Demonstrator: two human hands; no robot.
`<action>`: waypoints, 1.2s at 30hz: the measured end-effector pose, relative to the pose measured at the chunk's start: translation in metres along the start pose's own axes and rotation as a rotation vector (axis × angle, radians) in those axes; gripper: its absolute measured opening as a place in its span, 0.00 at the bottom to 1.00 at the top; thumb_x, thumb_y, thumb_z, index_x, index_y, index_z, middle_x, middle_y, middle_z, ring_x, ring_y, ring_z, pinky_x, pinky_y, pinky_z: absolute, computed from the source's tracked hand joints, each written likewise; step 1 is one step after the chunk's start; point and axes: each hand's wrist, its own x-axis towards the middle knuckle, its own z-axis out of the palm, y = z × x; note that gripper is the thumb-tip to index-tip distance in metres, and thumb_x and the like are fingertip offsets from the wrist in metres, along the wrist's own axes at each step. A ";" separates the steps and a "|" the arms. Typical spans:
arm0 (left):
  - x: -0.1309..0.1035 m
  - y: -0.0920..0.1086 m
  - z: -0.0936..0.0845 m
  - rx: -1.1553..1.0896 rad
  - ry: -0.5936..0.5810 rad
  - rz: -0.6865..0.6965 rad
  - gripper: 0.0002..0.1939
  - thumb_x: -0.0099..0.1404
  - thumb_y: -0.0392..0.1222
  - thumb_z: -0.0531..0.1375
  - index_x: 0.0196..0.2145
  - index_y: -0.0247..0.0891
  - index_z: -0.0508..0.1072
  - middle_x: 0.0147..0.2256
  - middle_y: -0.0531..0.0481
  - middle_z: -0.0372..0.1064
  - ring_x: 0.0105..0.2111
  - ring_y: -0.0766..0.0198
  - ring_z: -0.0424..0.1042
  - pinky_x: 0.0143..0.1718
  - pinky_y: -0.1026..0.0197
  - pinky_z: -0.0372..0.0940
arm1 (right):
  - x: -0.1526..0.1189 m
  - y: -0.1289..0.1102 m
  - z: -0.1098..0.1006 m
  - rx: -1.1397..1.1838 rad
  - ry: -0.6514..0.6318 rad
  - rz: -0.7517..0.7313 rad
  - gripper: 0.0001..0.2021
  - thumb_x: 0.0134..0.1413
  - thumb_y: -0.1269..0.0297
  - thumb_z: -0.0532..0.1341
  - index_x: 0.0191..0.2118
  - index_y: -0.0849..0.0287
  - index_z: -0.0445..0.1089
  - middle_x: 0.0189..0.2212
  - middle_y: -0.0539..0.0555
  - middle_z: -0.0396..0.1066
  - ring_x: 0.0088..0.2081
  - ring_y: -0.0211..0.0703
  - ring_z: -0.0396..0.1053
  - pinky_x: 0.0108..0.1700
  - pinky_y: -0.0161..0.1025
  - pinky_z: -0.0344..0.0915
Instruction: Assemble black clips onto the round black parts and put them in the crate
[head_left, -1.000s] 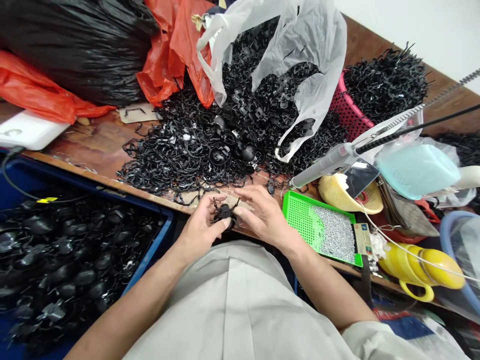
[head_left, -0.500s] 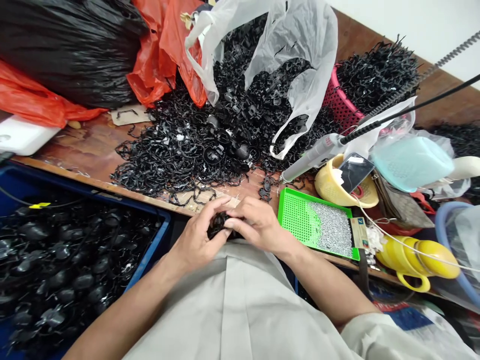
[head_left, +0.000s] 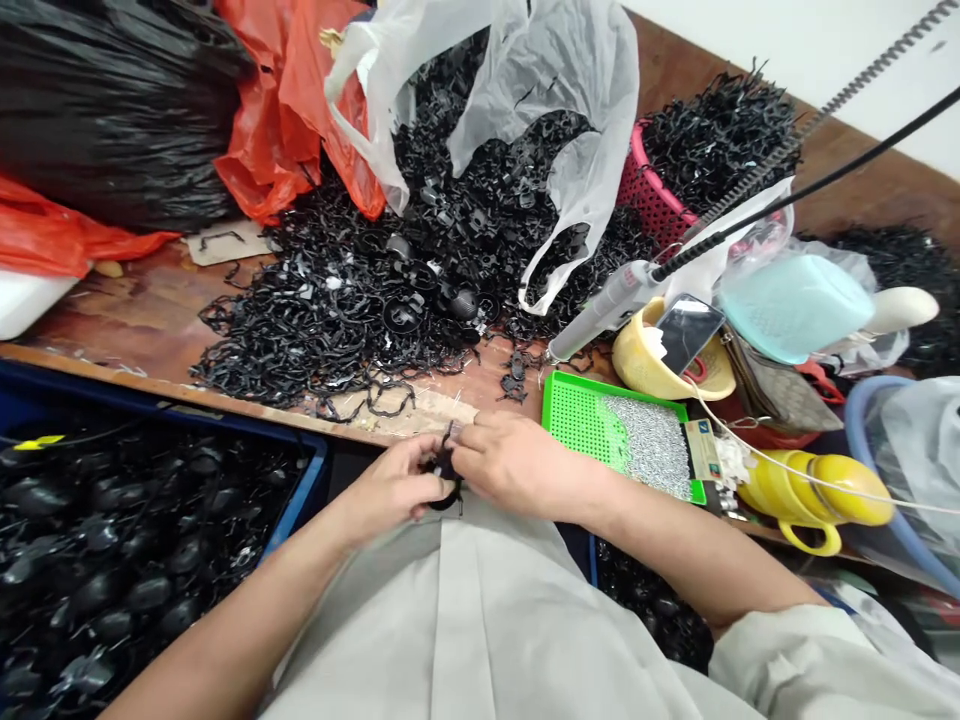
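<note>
Close to my body, just past the bench's front edge, I hold a small black plastic part (head_left: 448, 490) with a thin strip along it. My left hand (head_left: 394, 485) is closed around its left side, thumb and fingers pinching it. My right hand (head_left: 510, 462) is closed at its right and upper side, fingertips pressed to the strip. The fingers hide much of the part, so its exact shape does not show. Beyond my hands, a heap of black strips and clips (head_left: 322, 310) covers the bench (head_left: 142, 310).
A green tray (head_left: 570, 415) of small screws lies right of my hands. A grey electric screwdriver (head_left: 600, 310) hangs above it. Farther right are a yellow bowl (head_left: 630, 360), a phone (head_left: 690, 332) and a yellow cup (head_left: 795, 480). A blue crate (head_left: 300, 500) of black parts stands at left.
The black part has turned in my fingers, and a strip now shows upright on it. My right hand has rolled over, its back now facing up. The view has shifted slightly.
</note>
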 end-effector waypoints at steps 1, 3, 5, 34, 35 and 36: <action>0.001 -0.002 0.004 0.132 0.086 0.130 0.12 0.51 0.36 0.63 0.36 0.39 0.72 0.27 0.52 0.68 0.24 0.65 0.65 0.22 0.65 0.62 | 0.001 -0.002 0.005 0.070 0.045 0.085 0.07 0.61 0.68 0.55 0.33 0.60 0.68 0.33 0.57 0.70 0.34 0.43 0.64 0.37 0.39 0.60; 0.005 -0.005 0.011 0.380 0.299 0.416 0.15 0.51 0.35 0.63 0.39 0.40 0.72 0.38 0.46 0.72 0.40 0.55 0.71 0.42 0.56 0.68 | 0.004 -0.005 0.017 0.384 0.167 0.315 0.07 0.59 0.67 0.55 0.31 0.60 0.66 0.28 0.54 0.68 0.31 0.40 0.63 0.34 0.37 0.60; 0.010 -0.006 0.016 0.514 0.468 0.616 0.17 0.53 0.34 0.63 0.43 0.41 0.73 0.49 0.43 0.70 0.52 0.49 0.67 0.57 0.48 0.60 | 0.009 -0.008 0.027 0.884 0.257 0.536 0.09 0.60 0.62 0.53 0.30 0.60 0.64 0.24 0.49 0.64 0.24 0.35 0.59 0.27 0.33 0.58; 0.077 0.006 0.102 -0.155 0.180 0.023 0.24 0.52 0.46 0.67 0.44 0.40 0.63 0.29 0.55 0.68 0.22 0.66 0.71 0.19 0.65 0.67 | -0.094 0.100 -0.009 1.064 1.231 0.494 0.23 0.53 0.54 0.64 0.51 0.52 0.59 0.24 0.41 0.65 0.21 0.32 0.65 0.25 0.33 0.66; 0.078 0.005 0.103 -0.161 0.187 0.024 0.25 0.52 0.46 0.67 0.44 0.40 0.63 0.30 0.55 0.67 0.22 0.67 0.71 0.19 0.66 0.66 | -0.096 0.102 -0.002 1.070 1.277 0.540 0.22 0.52 0.55 0.65 0.51 0.52 0.59 0.22 0.40 0.63 0.19 0.31 0.63 0.23 0.32 0.64; 0.079 0.005 0.104 -0.170 0.194 0.023 0.24 0.51 0.46 0.67 0.43 0.40 0.62 0.30 0.55 0.67 0.22 0.67 0.71 0.18 0.66 0.66 | -0.096 0.104 0.004 1.066 1.319 0.578 0.22 0.52 0.55 0.66 0.50 0.53 0.60 0.20 0.40 0.63 0.18 0.31 0.62 0.22 0.32 0.63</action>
